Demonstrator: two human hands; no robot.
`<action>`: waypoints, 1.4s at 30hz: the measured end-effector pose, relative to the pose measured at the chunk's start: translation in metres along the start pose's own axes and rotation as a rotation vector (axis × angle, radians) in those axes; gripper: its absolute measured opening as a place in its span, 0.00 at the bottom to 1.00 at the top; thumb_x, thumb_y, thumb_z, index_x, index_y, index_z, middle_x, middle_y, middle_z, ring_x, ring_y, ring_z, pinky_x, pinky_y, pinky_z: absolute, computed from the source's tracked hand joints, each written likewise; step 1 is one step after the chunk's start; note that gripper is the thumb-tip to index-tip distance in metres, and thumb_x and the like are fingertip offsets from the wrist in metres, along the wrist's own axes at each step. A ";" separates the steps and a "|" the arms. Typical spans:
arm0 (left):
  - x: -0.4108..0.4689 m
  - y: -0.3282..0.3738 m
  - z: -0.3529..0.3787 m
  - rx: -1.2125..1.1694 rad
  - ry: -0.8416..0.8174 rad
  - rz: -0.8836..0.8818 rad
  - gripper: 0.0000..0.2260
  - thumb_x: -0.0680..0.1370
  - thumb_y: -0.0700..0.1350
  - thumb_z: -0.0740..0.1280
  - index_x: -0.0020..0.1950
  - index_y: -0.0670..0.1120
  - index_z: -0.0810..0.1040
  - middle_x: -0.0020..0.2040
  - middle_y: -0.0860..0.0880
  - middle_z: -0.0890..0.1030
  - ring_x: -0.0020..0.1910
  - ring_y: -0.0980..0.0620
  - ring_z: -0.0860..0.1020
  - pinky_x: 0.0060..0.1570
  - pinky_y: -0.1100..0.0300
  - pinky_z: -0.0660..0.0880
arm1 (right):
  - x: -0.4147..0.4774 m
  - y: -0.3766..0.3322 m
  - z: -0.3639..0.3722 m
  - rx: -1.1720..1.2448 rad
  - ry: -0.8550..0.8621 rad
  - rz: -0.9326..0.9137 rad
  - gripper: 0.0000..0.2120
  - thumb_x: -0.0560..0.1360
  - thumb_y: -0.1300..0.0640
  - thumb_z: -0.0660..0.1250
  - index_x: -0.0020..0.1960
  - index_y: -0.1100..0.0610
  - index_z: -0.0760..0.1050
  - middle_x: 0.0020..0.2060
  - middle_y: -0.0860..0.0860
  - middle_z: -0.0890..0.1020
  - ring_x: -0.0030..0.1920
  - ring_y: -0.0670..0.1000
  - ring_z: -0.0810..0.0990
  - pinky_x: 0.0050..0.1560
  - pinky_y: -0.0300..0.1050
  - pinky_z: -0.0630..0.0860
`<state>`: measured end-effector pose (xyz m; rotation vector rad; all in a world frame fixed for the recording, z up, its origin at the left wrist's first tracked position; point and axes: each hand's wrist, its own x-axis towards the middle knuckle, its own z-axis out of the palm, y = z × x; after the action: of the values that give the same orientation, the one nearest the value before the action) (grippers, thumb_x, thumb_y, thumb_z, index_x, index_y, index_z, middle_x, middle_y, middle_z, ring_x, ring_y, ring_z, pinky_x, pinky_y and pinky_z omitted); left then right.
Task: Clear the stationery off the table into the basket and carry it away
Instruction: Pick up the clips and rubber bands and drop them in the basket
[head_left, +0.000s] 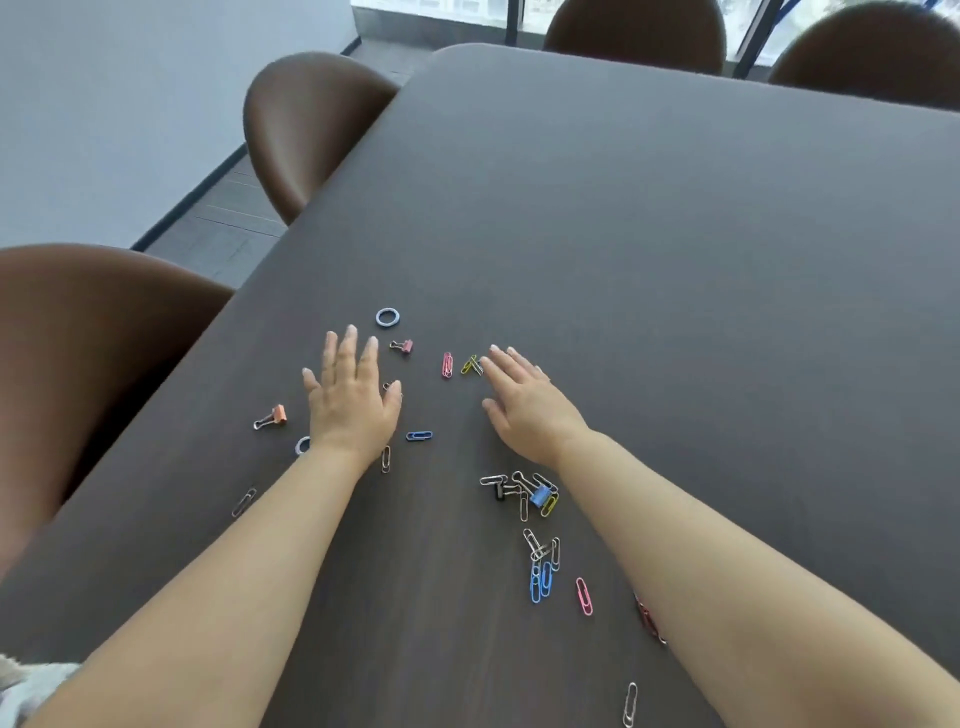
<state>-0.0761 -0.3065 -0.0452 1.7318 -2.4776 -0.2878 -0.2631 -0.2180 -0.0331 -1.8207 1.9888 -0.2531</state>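
I see left hand (353, 402), right hand (524, 408) palms down, fingers straight, at dark table (675, 234); pink binder clip (402, 346) near left, yellow paper clip (469, 365) just beside right.

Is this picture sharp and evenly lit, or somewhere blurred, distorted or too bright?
Head view: light is soft and even, with faint shadows beside the left hand and right hand; the window is washed out; the wide lens stretches the forearms near the lower corners; the clips look slightly soft.
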 end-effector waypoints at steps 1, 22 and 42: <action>0.011 -0.009 -0.003 0.051 -0.021 -0.062 0.27 0.80 0.52 0.56 0.75 0.45 0.52 0.76 0.45 0.46 0.74 0.46 0.40 0.68 0.38 0.46 | 0.016 -0.007 0.001 -0.035 -0.017 -0.016 0.25 0.81 0.52 0.50 0.75 0.53 0.48 0.76 0.49 0.47 0.75 0.49 0.42 0.74 0.48 0.44; -0.042 -0.041 0.014 -0.155 -0.187 0.216 0.33 0.73 0.60 0.38 0.75 0.49 0.57 0.76 0.55 0.53 0.75 0.54 0.47 0.71 0.50 0.44 | 0.026 -0.042 0.033 -0.209 -0.171 -0.198 0.24 0.82 0.49 0.46 0.76 0.50 0.46 0.76 0.47 0.43 0.75 0.48 0.41 0.74 0.47 0.42; -0.090 -0.048 0.010 0.033 -0.150 -0.311 0.30 0.79 0.59 0.48 0.76 0.46 0.45 0.76 0.42 0.42 0.74 0.42 0.39 0.71 0.43 0.44 | 0.018 -0.033 0.015 -0.129 -0.028 0.075 0.25 0.81 0.51 0.50 0.76 0.54 0.47 0.76 0.49 0.45 0.75 0.50 0.42 0.74 0.49 0.43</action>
<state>-0.0032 -0.2368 -0.0633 2.1849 -2.3109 -0.4196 -0.2281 -0.2377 -0.0359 -1.8107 2.0924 -0.0784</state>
